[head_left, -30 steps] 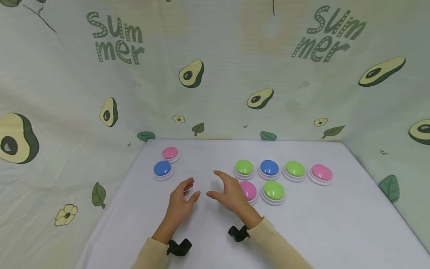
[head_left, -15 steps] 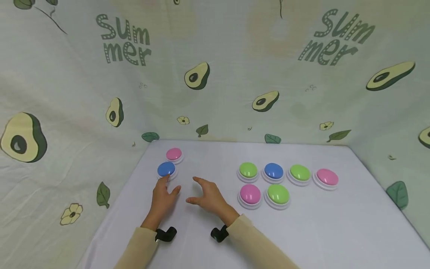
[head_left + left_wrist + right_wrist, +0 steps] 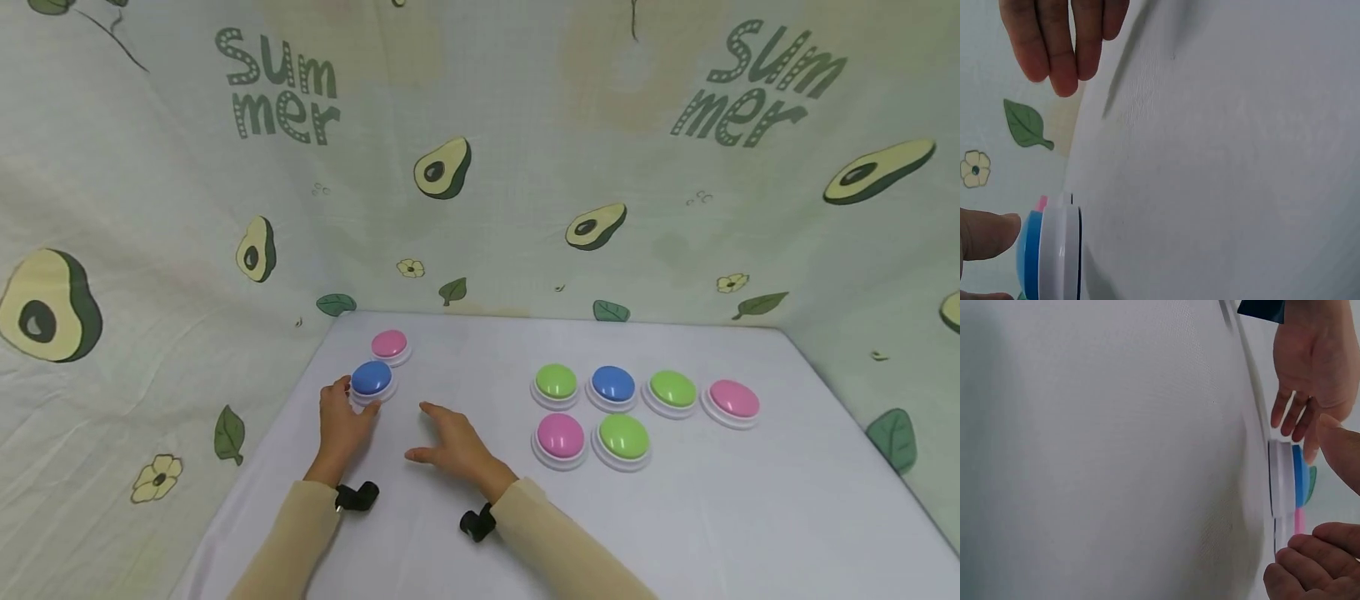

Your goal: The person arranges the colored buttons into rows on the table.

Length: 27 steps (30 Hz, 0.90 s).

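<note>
At the left of the white table, a blue push button (image 3: 371, 377) on a round white base sits just in front of a pink push button (image 3: 389, 343). My left hand (image 3: 340, 432) reaches around the blue one, fingers at its left side and thumb by its front right edge. In the left wrist view that thumb (image 3: 991, 232) is close beside the blue dome, with a narrow gap showing. My right hand (image 3: 459, 446) hovers to the right of these buttons, thumb and fingers spread apart, holding nothing. Its fingers (image 3: 1063, 56) also enter the left wrist view from the top.
To the right stand several more buttons: a row of green (image 3: 556, 382), blue (image 3: 613, 384), green (image 3: 672, 389) and pink (image 3: 734, 399). In front of them are a pink (image 3: 560, 436) and a green (image 3: 625, 437). Avocado-print cloth (image 3: 510, 167) hangs behind the table.
Both hands have moved left across the table. My left hand has come from the middle to the blue button at the left. The buttons stay in place; the head view has shifted slightly.
</note>
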Motion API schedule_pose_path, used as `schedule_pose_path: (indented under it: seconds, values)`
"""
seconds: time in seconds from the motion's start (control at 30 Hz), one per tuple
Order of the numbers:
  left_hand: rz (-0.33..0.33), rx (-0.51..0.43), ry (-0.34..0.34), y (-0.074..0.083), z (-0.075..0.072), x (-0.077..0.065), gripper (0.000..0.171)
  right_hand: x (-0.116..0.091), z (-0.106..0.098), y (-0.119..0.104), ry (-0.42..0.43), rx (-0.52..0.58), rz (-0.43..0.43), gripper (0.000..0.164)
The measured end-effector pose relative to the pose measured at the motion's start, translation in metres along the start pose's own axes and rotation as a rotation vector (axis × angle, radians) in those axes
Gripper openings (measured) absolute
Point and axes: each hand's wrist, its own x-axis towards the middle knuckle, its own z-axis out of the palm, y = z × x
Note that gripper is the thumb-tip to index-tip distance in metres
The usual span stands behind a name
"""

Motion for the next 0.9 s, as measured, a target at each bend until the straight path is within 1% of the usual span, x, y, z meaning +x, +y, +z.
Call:
schedule_pose_path:
  seconds: [0.07, 0.2, 0.3, 0.4, 0.53, 0.73, 0.83, 0.9]
  values:
    - [-0.003, 0.025, -0.016, -0.003, -0.002, 0.006, 0.074, 0.004, 0.003, 0.000, -0.010, -0.010, -0.005, 0.081]
    - [-0.007, 0.064, -0.077, -0.006, -0.004, 0.017, 0.081, 0.013, 0.006, -0.003, -0.034, -0.009, 0.004, 0.078]
    - [-0.016, 0.073, -0.121, -0.008, -0.004, 0.024, 0.084, 0.018, 0.008, -0.004, -0.048, -0.004, 0.005, 0.076]
    - [-0.029, 0.082, -0.156, -0.011, -0.003, 0.028, 0.086, 0.023, 0.011, -0.004, -0.060, -0.010, -0.002, 0.073]
    - [-0.042, 0.088, -0.179, -0.015, -0.005, 0.030, 0.087, 0.030, 0.014, -0.002, -0.076, -0.013, -0.018, 0.071]
    - [0.011, 0.080, -0.192, -0.019, -0.008, 0.033, 0.086, 0.039, 0.014, 0.000, -0.065, -0.050, -0.042, 0.068]
    - [0.029, 0.092, -0.211, -0.020, -0.008, 0.035, 0.086, 0.043, 0.013, 0.000, -0.061, -0.058, -0.028, 0.067]
    - [0.029, 0.090, -0.228, -0.021, -0.006, 0.037, 0.086, 0.045, 0.013, 0.000, -0.054, -0.058, -0.019, 0.066]
